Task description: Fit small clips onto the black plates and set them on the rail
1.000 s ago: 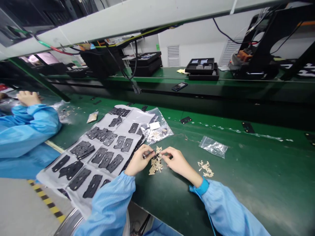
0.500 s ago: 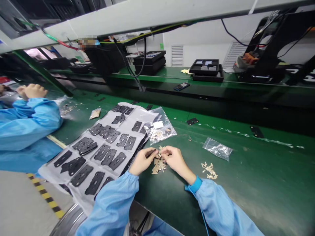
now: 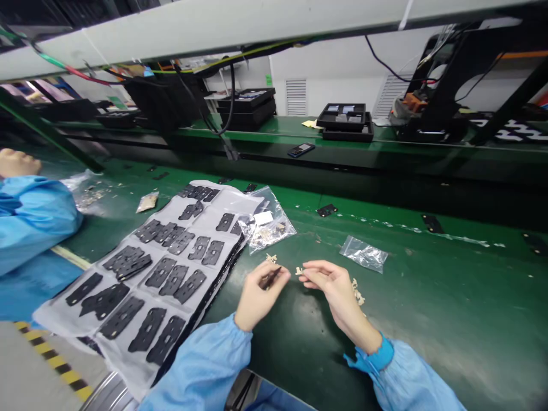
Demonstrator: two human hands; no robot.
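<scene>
My left hand [image 3: 259, 297] is closed around a small dark part [image 3: 270, 278], mostly covered by the fingers. Opposite it, my right hand [image 3: 331, 288] pinches a tiny beige metal-looking piece [image 3: 298, 271] between thumb and fingertips, a short gap from the left hand. Behind the left fingers, a few similar beige pieces [image 3: 271, 258] show; the rest of that heap is hidden. Another little group of beige pieces [image 3: 358, 292] lies partly behind my right wrist. Left of my hands, rows of flat black plates [image 3: 173, 279] rest on a stack of white sheets [image 3: 120, 311].
A clear bag of beige pieces [image 3: 269, 228] lies against the sheets, and a flat zip bag [image 3: 365, 254] lies farther right. Loose black plates [image 3: 327, 210] dot the back of the green table [image 3: 449, 319]. At left is a co-worker's sleeve [image 3: 38, 222]. Black trays [image 3: 345, 121] stand on the shelf.
My hands have drawn apart slightly and come nearer. The right hand has lifted a beige piece from the heap. The whole view has shifted, moving the surroundings leftward.
</scene>
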